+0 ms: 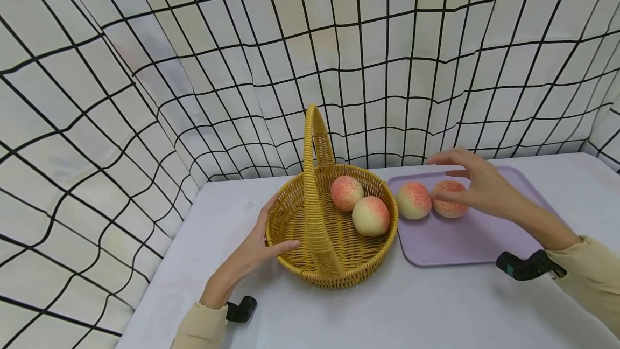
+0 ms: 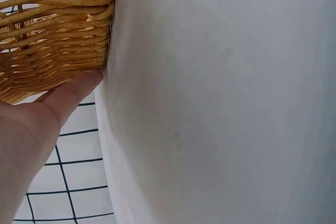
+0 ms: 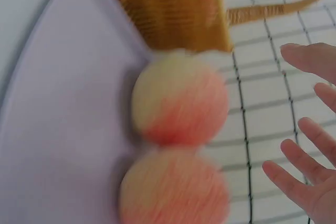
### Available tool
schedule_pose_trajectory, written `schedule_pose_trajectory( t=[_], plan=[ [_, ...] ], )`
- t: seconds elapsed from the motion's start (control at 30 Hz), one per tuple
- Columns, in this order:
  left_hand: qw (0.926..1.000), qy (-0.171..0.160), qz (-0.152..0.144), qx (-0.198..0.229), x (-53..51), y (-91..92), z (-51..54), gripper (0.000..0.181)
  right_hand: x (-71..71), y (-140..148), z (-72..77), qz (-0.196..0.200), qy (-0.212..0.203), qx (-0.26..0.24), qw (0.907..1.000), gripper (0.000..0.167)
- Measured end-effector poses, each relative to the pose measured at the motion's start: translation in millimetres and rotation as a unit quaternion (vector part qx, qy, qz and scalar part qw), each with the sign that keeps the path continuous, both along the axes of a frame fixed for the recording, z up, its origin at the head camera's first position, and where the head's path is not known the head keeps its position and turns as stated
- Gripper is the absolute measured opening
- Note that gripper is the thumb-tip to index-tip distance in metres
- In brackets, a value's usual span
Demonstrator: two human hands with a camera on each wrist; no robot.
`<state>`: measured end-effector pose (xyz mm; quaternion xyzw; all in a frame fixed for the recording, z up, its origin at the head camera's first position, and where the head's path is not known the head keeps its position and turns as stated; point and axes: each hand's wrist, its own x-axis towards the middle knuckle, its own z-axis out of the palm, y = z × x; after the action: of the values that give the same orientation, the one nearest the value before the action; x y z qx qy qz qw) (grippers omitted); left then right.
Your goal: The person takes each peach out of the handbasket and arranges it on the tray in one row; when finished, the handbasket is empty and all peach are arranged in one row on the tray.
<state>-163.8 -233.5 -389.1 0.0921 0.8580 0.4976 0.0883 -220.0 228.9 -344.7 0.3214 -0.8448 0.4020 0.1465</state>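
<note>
A wicker basket (image 1: 334,279) with a tall arched handle stands on the table, two peaches (image 1: 371,216) inside it. My left hand (image 1: 256,244) holds the basket's left side, its thumb over the rim and the other fingers against the outside wall. In the left wrist view, fingers of the left hand (image 2: 47,114) lie against the weave near the table. My right hand (image 1: 477,185) hovers with spread fingers over the tray's peaches and holds nothing. Beneath it, the right peach (image 1: 450,209) touches or nearly touches the left peach (image 1: 413,201); the hand partly covers the right one.
The purple tray (image 1: 455,246) lies just right of the basket, its left edge close to the wicker. White walls with a black grid (image 1: 368,85) rise behind the table and along the left. White cloth covers the table (image 1: 368,316).
</note>
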Motion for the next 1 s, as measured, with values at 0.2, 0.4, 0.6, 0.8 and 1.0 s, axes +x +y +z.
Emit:
schedule_pose_trajectory(
  t=[0.2,0.4,0.6,0.8,1.0],
  plan=[
    [1.0,-0.002,-0.002,0.008,0.7,-0.7,-0.1,0.114,2.6,-50.8,18.3,0.082,-0.033,-0.041,0.9953,0.053],
    [0.9999,-0.007,0.003,0.008,0.8,0.0,1.1,0.114,-3.5,-90.1,11.4,0.106,-0.093,-0.015,0.9899,0.048],
    [1.0,-0.003,0.003,-0.003,-0.3,-0.1,0.6,0.115,-2.9,-109.2,-1.3,0.129,-0.104,0.033,0.9856,0.042],
    [1.0,-0.006,0.005,-0.001,-0.3,0.0,0.2,0.114,0.0,-118.4,-4.6,0.141,-0.1,0.051,0.9836,0.036],
    [1.0,-0.006,0.005,-0.002,0.4,0.0,0.3,0.114,1.6,-120.6,-7.8,0.161,-0.12,0.054,0.9781,0.037]
  ],
)
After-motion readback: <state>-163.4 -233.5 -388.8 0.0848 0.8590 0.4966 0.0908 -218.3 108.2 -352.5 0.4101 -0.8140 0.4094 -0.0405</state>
